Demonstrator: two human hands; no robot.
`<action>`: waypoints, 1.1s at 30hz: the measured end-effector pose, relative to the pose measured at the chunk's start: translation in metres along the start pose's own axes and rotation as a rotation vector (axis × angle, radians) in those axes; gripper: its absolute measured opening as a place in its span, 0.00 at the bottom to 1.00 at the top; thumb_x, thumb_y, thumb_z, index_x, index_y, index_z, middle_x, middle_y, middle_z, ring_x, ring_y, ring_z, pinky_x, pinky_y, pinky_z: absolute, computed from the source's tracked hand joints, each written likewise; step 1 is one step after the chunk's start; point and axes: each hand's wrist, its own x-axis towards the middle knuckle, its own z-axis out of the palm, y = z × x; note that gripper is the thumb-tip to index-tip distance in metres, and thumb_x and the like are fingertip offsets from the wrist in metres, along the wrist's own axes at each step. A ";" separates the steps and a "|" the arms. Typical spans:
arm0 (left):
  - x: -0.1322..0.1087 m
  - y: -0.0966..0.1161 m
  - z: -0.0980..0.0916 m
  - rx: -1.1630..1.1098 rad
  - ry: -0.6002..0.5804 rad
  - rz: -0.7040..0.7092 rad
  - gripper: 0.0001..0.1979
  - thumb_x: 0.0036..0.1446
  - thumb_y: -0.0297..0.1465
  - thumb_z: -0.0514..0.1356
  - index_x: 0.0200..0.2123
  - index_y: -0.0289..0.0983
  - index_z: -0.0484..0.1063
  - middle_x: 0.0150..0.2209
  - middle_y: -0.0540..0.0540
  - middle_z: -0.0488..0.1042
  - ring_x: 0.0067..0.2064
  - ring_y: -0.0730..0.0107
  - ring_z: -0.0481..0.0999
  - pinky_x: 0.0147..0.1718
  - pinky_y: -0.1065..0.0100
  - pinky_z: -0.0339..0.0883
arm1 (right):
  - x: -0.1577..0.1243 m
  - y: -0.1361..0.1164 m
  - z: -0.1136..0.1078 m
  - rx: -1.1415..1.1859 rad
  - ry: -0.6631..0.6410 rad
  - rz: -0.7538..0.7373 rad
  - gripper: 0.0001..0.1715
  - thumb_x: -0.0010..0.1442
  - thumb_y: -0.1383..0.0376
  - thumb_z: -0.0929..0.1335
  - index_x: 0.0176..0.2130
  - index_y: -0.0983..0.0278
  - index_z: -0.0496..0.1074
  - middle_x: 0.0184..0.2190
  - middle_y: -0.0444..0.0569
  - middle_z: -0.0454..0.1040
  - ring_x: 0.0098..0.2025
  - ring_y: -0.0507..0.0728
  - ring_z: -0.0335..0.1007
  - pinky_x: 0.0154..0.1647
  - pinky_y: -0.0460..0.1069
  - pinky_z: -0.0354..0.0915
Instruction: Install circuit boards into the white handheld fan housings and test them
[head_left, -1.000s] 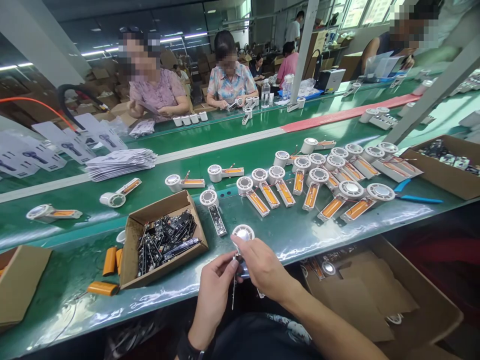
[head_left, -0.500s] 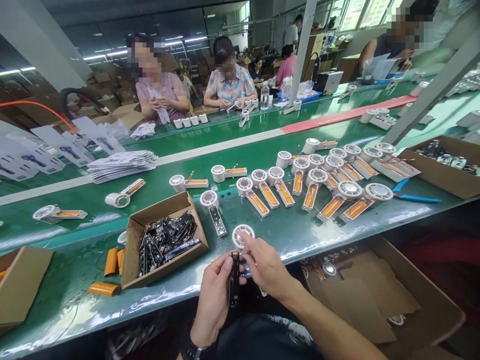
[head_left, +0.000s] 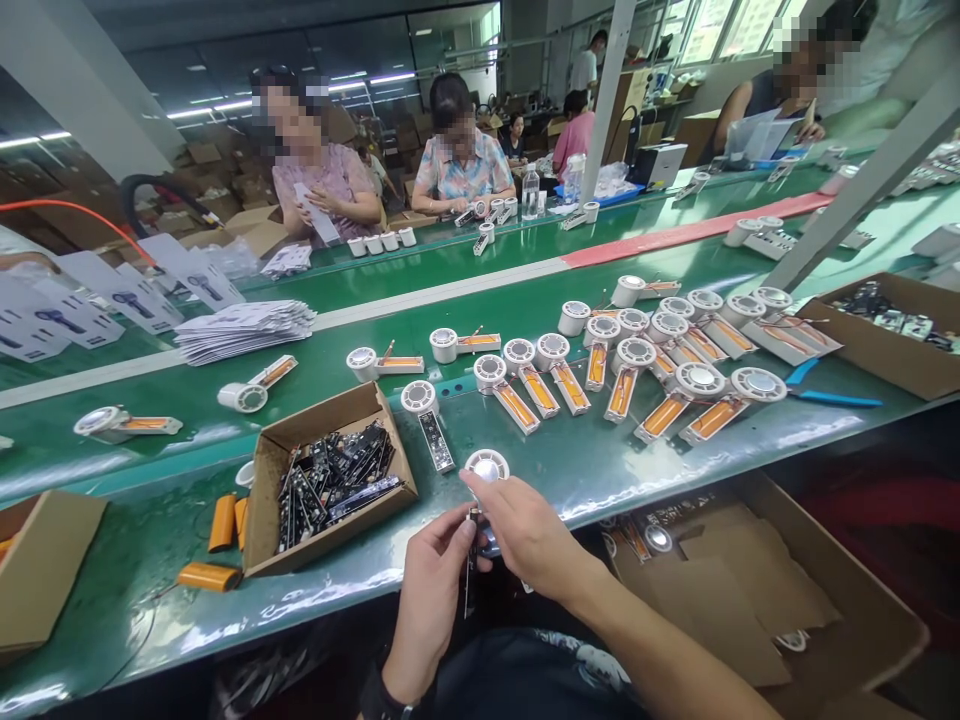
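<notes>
Left hand (head_left: pixel 431 600): fingers closed on a narrow circuit board (head_left: pixel 470 565), held upright, at six o'clock from a round white head (head_left: pixel 486 466). Right hand (head_left: pixel 529 535): fingertips at the head's lower edge, grip unclear. A close, steady pinch suits this. Cardboard box (head_left: pixel 259 510) at nine o'clock.

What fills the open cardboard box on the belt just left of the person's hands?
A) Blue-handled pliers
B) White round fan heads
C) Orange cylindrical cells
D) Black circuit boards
D: the open cardboard box is heaped with black circuit boards.
</notes>
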 end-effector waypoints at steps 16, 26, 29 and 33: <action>0.000 -0.002 0.005 -0.003 -0.005 0.060 0.19 0.46 0.39 0.70 0.40 0.34 0.79 0.35 0.42 0.80 0.29 0.68 0.76 0.29 0.67 0.74 | -0.005 0.006 0.004 0.034 0.070 0.096 0.31 0.60 0.76 0.61 0.62 0.64 0.60 0.34 0.52 0.76 0.36 0.60 0.72 0.38 0.54 0.71; 0.000 -0.005 0.000 0.019 -0.004 0.044 0.17 0.49 0.42 0.67 0.38 0.36 0.77 0.31 0.46 0.76 0.31 0.68 0.73 0.27 0.69 0.74 | -0.016 0.001 -0.010 0.427 0.141 0.401 0.10 0.59 0.75 0.66 0.35 0.63 0.75 0.31 0.45 0.80 0.32 0.54 0.76 0.36 0.47 0.72; -0.003 -0.003 0.003 0.070 0.000 0.052 0.17 0.49 0.42 0.67 0.37 0.36 0.77 0.30 0.46 0.75 0.31 0.67 0.73 0.26 0.69 0.74 | -0.014 0.000 -0.007 0.330 0.153 0.336 0.13 0.63 0.74 0.63 0.34 0.63 0.75 0.31 0.46 0.79 0.32 0.54 0.76 0.35 0.47 0.71; -0.005 0.000 0.006 0.150 0.002 0.084 0.18 0.47 0.42 0.68 0.36 0.35 0.77 0.29 0.46 0.75 0.31 0.66 0.73 0.25 0.69 0.73 | -0.012 -0.005 -0.002 0.204 0.125 0.270 0.16 0.64 0.73 0.61 0.33 0.63 0.75 0.30 0.50 0.77 0.32 0.56 0.71 0.34 0.49 0.66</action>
